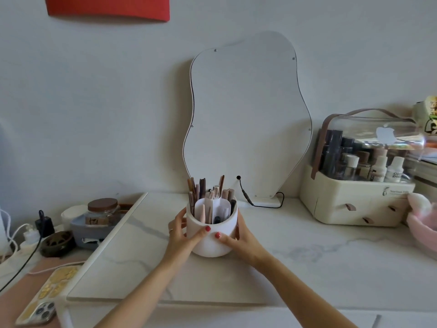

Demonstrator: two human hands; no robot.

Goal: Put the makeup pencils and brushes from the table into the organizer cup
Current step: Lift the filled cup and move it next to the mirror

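Observation:
A white round organizer cup (211, 245) stands on the marble table (307, 268) in front of the mirror. Several makeup pencils and brushes (208, 197) stand upright in its compartments. My left hand (183, 230) grips the cup's left side, thumb on its front. On the other side, my right hand (236, 237) wraps around the cup, its thumb also on the front. I see no loose pencils or brushes on the tabletop.
A wavy mirror (248, 119) leans on the wall with a black cable (260, 202) at its base. A cream cosmetics box (354, 200) stands at right. A jar (102, 209), chargers and a phone (47, 297) lie at left.

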